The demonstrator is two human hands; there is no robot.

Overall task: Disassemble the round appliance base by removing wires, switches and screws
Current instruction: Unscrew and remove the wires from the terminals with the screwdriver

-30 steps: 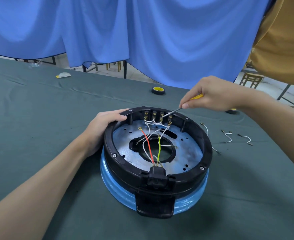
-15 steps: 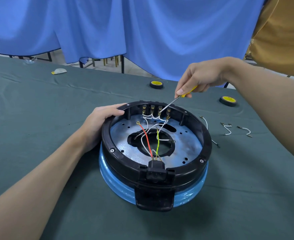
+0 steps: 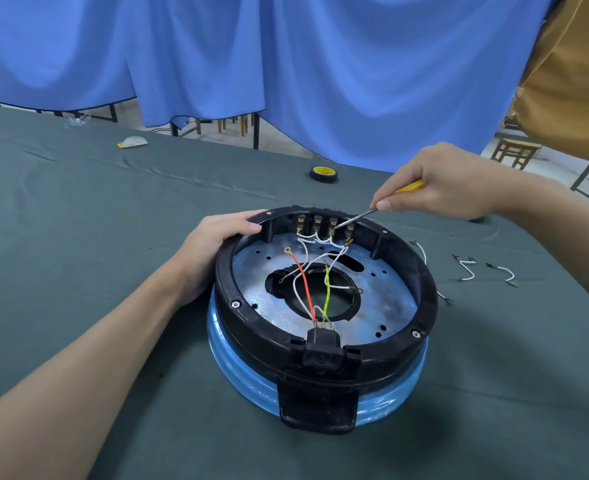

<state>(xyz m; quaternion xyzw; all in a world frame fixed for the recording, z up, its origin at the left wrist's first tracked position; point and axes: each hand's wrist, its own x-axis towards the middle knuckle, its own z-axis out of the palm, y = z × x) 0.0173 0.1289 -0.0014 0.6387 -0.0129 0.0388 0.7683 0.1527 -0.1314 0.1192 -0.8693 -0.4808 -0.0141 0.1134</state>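
Note:
The round appliance base [image 3: 421,292] lies upside down in the middle of the table: a black ring over a blue band, with a metal plate inside. A red wire [image 3: 303,289], a yellow-green wire [image 3: 326,292] and white wires [image 3: 315,242] run from a black socket [image 3: 322,342] at the front to a row of brass switch terminals [image 3: 324,223] at the back. My left hand [image 3: 216,244] grips the ring's back-left rim. My right hand [image 3: 438,183] holds a yellow-handled screwdriver [image 3: 358,216], its tip on one of the terminals.
Loose white wire pieces [image 3: 468,270] lie on the green cloth to the right of the base. A roll of black tape [image 3: 323,174] sits behind it. A white scrap [image 3: 132,142] lies far left. Blue curtains hang behind the table, and a person in a mustard shirt [image 3: 577,74] stands at the right.
My right hand dropped lower again and the screwdriver's tip moved along the terminal row. My left hand stayed on the rim.

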